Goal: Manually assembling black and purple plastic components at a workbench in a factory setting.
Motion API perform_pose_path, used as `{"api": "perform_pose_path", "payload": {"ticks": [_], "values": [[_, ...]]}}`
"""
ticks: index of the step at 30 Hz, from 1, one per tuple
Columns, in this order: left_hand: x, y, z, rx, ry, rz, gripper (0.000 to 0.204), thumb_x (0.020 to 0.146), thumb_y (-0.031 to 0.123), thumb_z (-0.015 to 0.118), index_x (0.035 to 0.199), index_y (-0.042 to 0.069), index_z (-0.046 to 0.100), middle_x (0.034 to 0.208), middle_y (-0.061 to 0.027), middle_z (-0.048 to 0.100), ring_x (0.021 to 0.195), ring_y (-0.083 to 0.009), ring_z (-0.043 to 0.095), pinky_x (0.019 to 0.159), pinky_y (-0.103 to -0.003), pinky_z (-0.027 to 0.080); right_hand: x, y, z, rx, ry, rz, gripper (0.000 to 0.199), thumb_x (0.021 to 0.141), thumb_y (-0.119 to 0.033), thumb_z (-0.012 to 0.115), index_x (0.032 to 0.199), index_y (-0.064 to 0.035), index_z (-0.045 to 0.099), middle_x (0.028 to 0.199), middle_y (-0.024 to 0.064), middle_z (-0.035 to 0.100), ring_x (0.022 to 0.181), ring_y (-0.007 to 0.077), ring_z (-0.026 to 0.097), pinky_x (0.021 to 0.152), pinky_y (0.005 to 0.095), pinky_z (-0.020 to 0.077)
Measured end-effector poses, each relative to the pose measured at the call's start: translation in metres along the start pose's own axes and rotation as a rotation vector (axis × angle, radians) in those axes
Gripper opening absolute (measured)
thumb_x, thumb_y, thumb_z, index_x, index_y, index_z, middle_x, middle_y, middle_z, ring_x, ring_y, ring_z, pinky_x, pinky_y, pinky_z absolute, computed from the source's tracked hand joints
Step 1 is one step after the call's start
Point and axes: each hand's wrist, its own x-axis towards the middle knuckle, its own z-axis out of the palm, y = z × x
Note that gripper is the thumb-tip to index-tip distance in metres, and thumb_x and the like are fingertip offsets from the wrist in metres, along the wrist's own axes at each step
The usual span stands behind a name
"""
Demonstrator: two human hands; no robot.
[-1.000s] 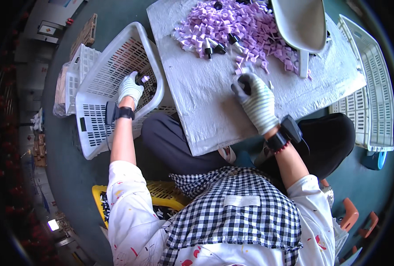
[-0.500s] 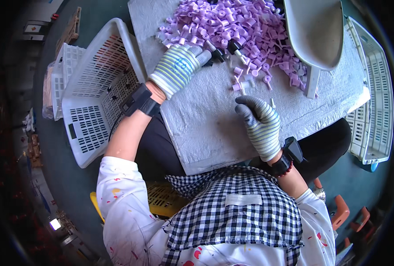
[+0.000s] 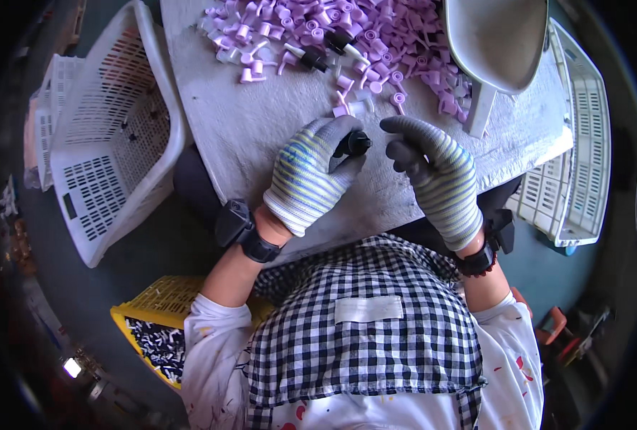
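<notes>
My left hand (image 3: 307,172), in a striped knit glove with grey fingertips, holds a small black plastic cap-like part (image 3: 359,143) between thumb and fingers above the near half of the work board (image 3: 261,115). Most of that part is covered by the glove. Beside it, my right hand (image 3: 444,179) in a matching glove has its index finger and thumb curved and apart, with nothing visible between them. Beyond both hands lies a heap of lilac plastic nozzle-like pieces (image 3: 375,54). Two black parts with white stems, one black part (image 3: 307,57) nearer, rest at its front edge.
A white scoop (image 3: 494,50) stands on the board's right side. White perforated baskets flank the board, one basket (image 3: 168,93) on the left and another (image 3: 590,136) on the right. Low on the left, a yellow basket (image 3: 153,297) contains many small black and white pieces.
My left hand has come back from the heap's edge toward my right hand, carrying the black part. The view has shifted, and more of the yellow basket shows.
</notes>
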Motion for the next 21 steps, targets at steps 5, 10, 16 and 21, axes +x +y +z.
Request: {"api": "perform_pose_path", "payload": {"ticks": [5,10,16,21], "values": [[-0.006,0.005,0.018,-0.183,0.038,-0.022,0.043,0.086,0.0,0.08,0.126,0.005,0.066,0.102,-0.011,0.07,0.089,-0.0228,0.073,0.08,-0.034,0.061,-0.004,-0.018,-0.006,-0.271,-0.089,-0.05,0.027,0.098,-0.012,0.074,0.124,-0.0089,0.074,0.087,0.0112,0.069,0.073,0.0217,0.067,0.07,0.0336,0.0543],[-0.011,0.0,0.021,-0.208,0.056,0.028,0.038,0.087,0.001,0.079,0.123,0.005,0.067,0.095,-0.01,0.069,0.084,-0.0231,0.072,0.077,-0.035,0.06,0.0,-0.029,0.003,-0.608,-0.139,-0.234,0.022,0.097,-0.013,0.069,0.119,-0.0119,0.069,0.093,0.0139,0.071,0.087,0.0381,0.068,0.073,0.0447,0.0545],[-0.01,-0.012,0.024,-0.208,0.116,0.11,0.031,0.087,0.007,0.08,0.116,0.005,0.069,0.092,-0.0106,0.069,0.079,-0.0241,0.069,0.07,-0.036,0.059,-0.001,-0.038,0.014,-0.759,-0.176,-0.226,0.029,0.096,-0.005,0.07,0.125,-0.0103,0.073,0.081,0.0127,0.066,0.072,0.0289,0.067,0.066,0.0387,0.0516],[-0.008,-0.016,0.029,-0.26,0.157,0.135,0.03,0.088,0.01,0.08,0.116,0.005,0.07,0.094,-0.012,0.07,0.08,-0.0253,0.07,0.073,-0.036,0.059,-0.002,-0.026,0.03,-0.829,-0.051,-0.309,0.037,0.089,-0.003,0.067,0.124,-0.0143,0.071,0.089,0.0159,0.071,0.083,0.04,0.068,0.07,0.0468,0.0549]]}}
